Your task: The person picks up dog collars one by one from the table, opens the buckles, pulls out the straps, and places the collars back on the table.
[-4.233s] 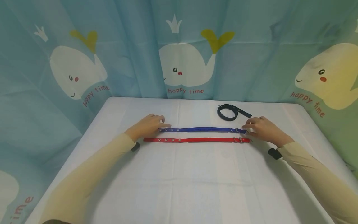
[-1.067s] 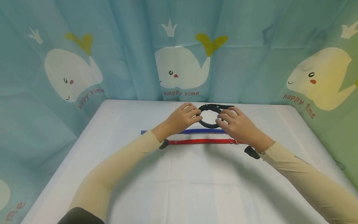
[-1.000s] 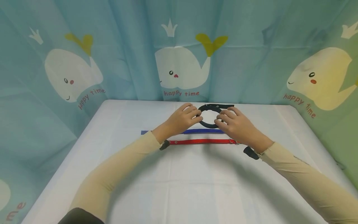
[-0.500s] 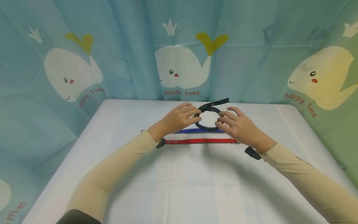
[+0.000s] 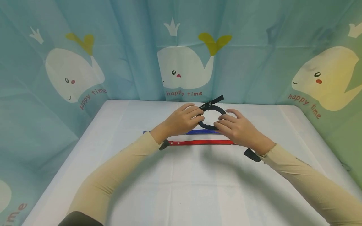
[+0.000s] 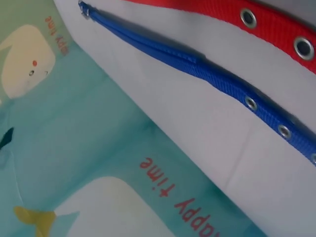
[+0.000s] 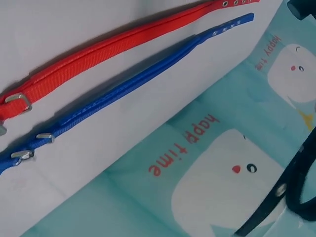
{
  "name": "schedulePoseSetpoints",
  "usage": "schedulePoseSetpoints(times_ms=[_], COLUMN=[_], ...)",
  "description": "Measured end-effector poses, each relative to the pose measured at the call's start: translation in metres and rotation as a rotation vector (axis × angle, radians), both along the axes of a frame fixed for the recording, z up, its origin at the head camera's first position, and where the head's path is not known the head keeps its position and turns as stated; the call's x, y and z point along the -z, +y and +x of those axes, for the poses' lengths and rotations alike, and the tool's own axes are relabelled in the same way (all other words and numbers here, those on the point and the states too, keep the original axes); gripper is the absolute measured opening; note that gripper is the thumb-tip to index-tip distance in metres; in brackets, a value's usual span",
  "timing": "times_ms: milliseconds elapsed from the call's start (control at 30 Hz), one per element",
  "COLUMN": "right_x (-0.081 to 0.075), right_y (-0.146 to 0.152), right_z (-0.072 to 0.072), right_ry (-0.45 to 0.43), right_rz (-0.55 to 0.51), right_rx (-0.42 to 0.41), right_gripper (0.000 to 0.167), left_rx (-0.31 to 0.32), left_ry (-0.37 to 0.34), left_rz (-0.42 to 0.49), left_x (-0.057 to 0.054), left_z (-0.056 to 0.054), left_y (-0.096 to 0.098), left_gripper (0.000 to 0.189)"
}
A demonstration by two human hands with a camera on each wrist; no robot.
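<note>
A black buckle collar [image 5: 209, 126], coiled into a loop, is raised over the far part of the table in the head view. My left hand [image 5: 181, 121] pinches the loop's left side, near the buckle. On the opposite side my right hand [image 5: 238, 129] grips the loop between thumb and fingers. The collar's loose end sticks up to the right, and part of the strap [image 7: 264, 212] shows in the right wrist view. Below lie a blue collar [image 5: 198, 132] and a red collar [image 5: 202, 142], stretched out straight and roughly parallel. My hands and wrists cover parts of both.
The white-covered table [image 5: 186, 194] runs back to a blue curtain [image 5: 135, 62] printed with whales. Eyelets show on the blue collar [image 6: 163, 57] and red collar [image 6: 207, 6] in the left wrist view; their metal buckles appear in the right wrist view.
Both hands left the blue collar's ends and took up the black collar, bringing it leftward. Lately its loose end has swung up and left, while the right hand shifted slightly down the loop.
</note>
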State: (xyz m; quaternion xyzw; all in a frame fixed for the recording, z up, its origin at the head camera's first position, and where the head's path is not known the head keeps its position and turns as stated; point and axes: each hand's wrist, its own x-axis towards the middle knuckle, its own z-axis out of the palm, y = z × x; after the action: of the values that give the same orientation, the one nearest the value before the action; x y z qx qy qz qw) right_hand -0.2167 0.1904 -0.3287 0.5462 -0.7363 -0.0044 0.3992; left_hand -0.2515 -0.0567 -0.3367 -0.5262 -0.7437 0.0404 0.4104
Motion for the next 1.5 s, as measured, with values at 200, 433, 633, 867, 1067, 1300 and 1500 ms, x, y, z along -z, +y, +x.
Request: schedulePoseSetpoints(times_ms=[200, 433, 633, 867, 1067, 1300, 1500], right_x=[-0.002, 0.002, 0.004, -0.001, -0.002, -0.003, -0.004], right_y=[0.005, 0.001, -0.002, 0.004, -0.001, -0.006, -0.005], right_z=[0.0, -0.001, -0.002, -0.001, 0.001, 0.001, 0.002], right_ry=[-0.032, -0.039, -0.042, -0.098, -0.125, -0.095, -0.127], right_rz=[-0.04, -0.076, -0.086, -0.11, -0.148, -0.16, -0.182], right_rx=[-0.02, -0.015, -0.022, 0.022, 0.035, 0.016, 0.009], right_gripper=[0.022, 0.039, 0.04, 0.023, 0.038, 0.049, 0.047], left_rx=[0.079, 0.071, 0.015, 0.012, 0.007, -0.035, -0.031], left_ry=[0.023, 0.014, -0.008, -0.063, -0.063, -0.041, -0.034], left_rz=[0.047, 0.036, 0.037, 0.129, 0.118, 0.135, 0.186], left_x=[-0.001, -0.003, -0.008, -0.011, -0.015, -0.017, -0.016], left_z=[-0.003, 0.003, 0.011, 0.014, 0.023, 0.032, 0.035], left_y=[-0.001, 0.005, 0.009, 0.008, 0.013, 0.015, 0.013], left_gripper=[0.012, 0.014, 0.016, 0.02, 0.02, 0.02, 0.02])
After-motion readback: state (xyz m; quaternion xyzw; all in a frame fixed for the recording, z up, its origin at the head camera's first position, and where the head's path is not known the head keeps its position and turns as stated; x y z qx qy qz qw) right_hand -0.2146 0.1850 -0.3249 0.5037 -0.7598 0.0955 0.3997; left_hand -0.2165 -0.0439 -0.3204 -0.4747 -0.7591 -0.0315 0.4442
